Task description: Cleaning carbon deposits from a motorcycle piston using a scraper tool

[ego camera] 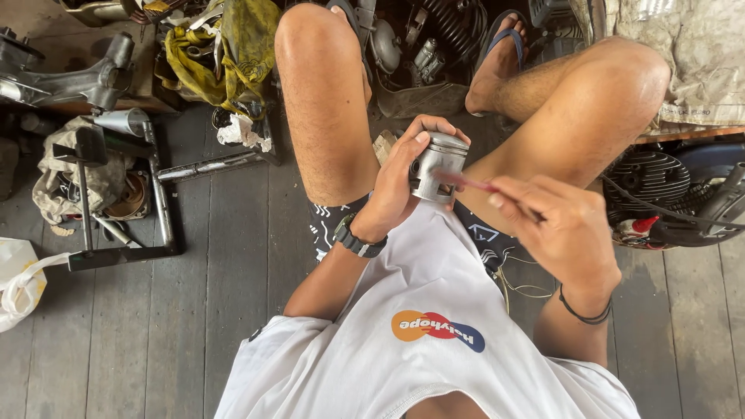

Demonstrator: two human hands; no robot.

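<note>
Far left on the plank floor (pixel 233 295): a white plastic bag (pixel 17 279) and a black metal frame (pixel 159 202). My left hand (pixel 400 182), fingers clamped, holds a grey metal piston (pixel 437 167) above my lap, between my knees. My right hand (pixel 563 225), fingers pinched together, presses a thin red tool (pixel 469 182) against the piston's side.

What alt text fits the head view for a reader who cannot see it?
Seated person's left hand holds a grey metal piston while the right hand works a thin red-handled tool against it. Engine parts and rags lie on the wooden floor.
</note>
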